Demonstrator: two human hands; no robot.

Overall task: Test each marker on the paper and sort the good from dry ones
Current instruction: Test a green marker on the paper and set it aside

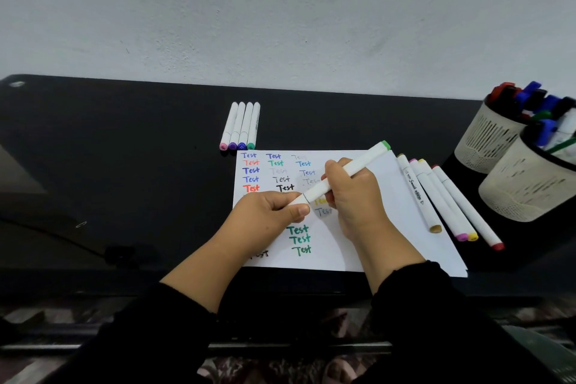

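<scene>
Mesh cups (498, 140) — capped markers (530, 100) inside

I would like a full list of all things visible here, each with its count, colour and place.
paper: one, white, many coloured "Test" words, on the table in front of the person.
held marker: one, white with a green end, over the paper.
markers above the paper: four, white, pink, purple, blue and green ends, side by side.
markers right of the paper: four, white, ochre, pink, yellow and red ends.
cups: two, beige mesh, far right, full of markers.
table: one, black.
wall: grey-white, behind.
left hand: pinches the marker's near end.
right hand: grips the marker's barrel.
</scene>
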